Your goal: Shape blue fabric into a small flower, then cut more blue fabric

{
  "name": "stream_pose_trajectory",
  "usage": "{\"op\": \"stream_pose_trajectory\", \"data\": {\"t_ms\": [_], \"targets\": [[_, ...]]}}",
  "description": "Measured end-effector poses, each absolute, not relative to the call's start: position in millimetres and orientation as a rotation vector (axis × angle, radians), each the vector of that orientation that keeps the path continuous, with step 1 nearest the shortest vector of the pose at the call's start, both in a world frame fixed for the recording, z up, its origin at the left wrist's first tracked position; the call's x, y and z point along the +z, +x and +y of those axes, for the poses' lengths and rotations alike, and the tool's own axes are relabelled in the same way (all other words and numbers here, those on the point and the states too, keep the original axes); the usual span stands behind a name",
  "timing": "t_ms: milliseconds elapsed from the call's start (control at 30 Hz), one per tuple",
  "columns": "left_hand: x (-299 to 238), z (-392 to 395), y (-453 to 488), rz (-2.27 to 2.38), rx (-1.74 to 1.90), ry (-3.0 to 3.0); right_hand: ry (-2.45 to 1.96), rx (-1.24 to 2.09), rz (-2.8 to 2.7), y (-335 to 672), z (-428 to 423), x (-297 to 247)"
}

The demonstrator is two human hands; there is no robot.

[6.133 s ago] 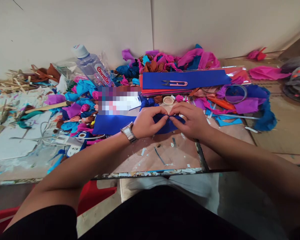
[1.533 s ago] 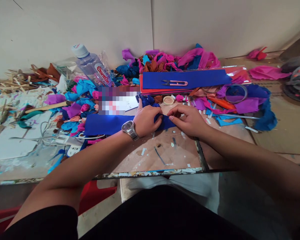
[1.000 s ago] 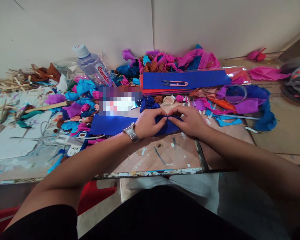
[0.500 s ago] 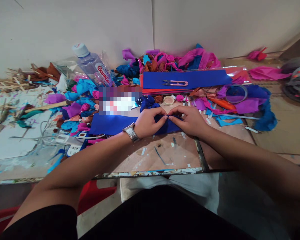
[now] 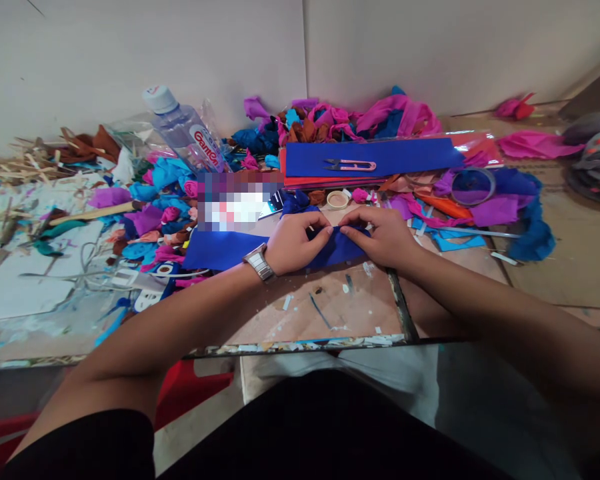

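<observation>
Visitor: Paper in both grips, is it?

Me: Yes. My left grip (image 5: 295,241) and my right grip (image 5: 385,237) are both pinched shut on the blue paper strip (image 5: 220,248). Thumbs and forefingers meet along its upper edge, and the two sets of fingertips are almost touching.

Visitor: Where does the strip lie?

Me: Flat on the counter (image 5: 340,307), right in front of me. Its long free end runs out to my left, past my wristwatch (image 5: 258,262). The right end is bunched up between my hands. It may be a fold or a gather there, but my fingers cover it, so I cannot tell which.

Visitor: And around it?

Me: Just beyond my fingertips sits a small tape roll (image 5: 337,199), with a crumpled dark blue wad (image 5: 295,202) beside it. Farther back is a stack of flat sheets, and the blue sheet (image 5: 405,157) on top carries a pair of pink snips (image 5: 353,165). To my left is a heap of paper rosettes (image 5: 165,200) in pink, purple and turquoise, and behind the heap a water bottle (image 5: 187,137) leans toward the wall. To my right a clear tape ring (image 5: 473,187) rests among purple scraps. Small offcuts are scattered over the bare counter near my wrists.
</observation>
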State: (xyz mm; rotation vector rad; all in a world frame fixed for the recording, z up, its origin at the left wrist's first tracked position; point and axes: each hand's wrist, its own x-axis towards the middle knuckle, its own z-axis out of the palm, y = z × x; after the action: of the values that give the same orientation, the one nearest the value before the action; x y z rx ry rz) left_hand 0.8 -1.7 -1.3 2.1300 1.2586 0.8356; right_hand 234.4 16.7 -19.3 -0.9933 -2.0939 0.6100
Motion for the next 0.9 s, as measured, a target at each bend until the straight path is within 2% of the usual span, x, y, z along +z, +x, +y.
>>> {"op": "stream_pose_trajectory", "data": {"t_ms": [333, 900], "targets": [[-2.6, -3.0, 0.3, 1.130, 0.757, 2.179, -0.910, 0.594, -2.185, 234.5, 13.8, -11.7], [-0.6, -1.9, -0.5, 1.222, 0.823, 2.160, -0.993, 0.488, -2.127, 242.4, 23.6, -15.9]]}}
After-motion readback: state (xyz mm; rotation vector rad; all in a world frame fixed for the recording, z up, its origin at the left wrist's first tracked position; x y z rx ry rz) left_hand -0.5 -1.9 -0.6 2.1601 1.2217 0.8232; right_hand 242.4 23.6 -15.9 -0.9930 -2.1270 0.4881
